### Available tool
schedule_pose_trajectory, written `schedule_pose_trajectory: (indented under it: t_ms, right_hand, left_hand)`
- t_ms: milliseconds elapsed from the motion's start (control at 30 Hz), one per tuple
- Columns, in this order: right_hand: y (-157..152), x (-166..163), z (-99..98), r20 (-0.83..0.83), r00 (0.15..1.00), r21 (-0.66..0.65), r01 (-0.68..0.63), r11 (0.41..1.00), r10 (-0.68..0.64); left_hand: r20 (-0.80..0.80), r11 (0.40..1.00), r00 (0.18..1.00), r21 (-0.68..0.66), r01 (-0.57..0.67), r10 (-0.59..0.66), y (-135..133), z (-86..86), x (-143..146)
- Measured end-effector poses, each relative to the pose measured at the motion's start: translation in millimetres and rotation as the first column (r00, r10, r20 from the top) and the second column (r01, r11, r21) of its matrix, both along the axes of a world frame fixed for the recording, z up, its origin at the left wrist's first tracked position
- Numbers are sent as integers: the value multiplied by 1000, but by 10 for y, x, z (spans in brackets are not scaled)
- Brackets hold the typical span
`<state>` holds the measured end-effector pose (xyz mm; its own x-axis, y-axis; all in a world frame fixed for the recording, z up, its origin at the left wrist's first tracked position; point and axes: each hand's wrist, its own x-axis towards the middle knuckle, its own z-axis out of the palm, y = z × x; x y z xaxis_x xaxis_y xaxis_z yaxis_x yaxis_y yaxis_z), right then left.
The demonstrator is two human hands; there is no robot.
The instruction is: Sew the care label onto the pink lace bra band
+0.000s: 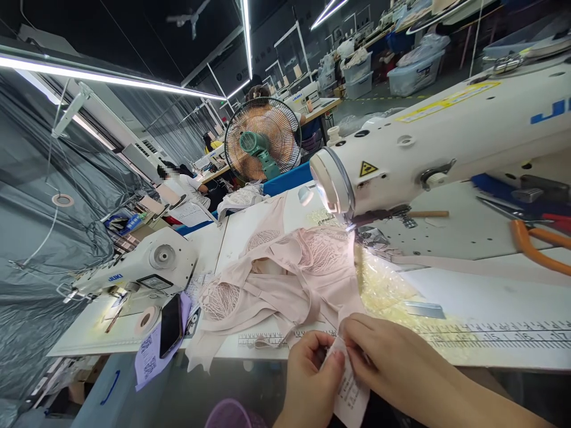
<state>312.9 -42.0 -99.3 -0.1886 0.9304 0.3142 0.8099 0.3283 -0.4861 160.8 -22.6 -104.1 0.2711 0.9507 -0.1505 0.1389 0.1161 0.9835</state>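
At the table's front edge, my left hand (312, 377) is closed, its thumb on a white label (350, 395) with printed lines. My right hand (388, 351) is closed beside it, pinching the top of the label where it meets the edge of a pale pink lace bra (330, 291). Fingers hide the exact spot where label and fabric meet. The bra spreads over the white table, more lace pieces lying to its left. Its far edge reaches under the needle area of a white sewing machine (383, 160).
Orange-handled scissors (526, 244) lie at the right. A printed ruler strip (504, 333) runs along the front edge. At left are a phone (172, 324) on purple paper, a tape roll (147, 320) and another sewing machine (156, 261). A fan (263, 139) stands behind; people sit farther back.
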Motion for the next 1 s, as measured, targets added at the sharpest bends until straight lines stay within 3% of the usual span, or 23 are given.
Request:
schedule_pose_trajectory:
  t_ms: [267, 533, 767, 1000]
  right_hand:
    - [-19, 113, 83, -320, 947, -118, -44, 992, 4]
    - [-8, 106, 55, -263, 962, -76, -99, 992, 76]
    - [18, 9, -11, -19, 1000, -9, 2, 1000, -2]
    - [43, 76, 29, -272, 961, -74, -72, 995, 50]
  left_hand:
    - [5, 998, 1000, -65, -3, 3, -12, 68, 25]
    - [4, 999, 999, -21, -35, 35, -26, 49, 47]
    - [-33, 999, 999, -20, -37, 37, -1, 12, 36]
    - [-31, 999, 999, -42, 22, -24, 5, 88, 42]
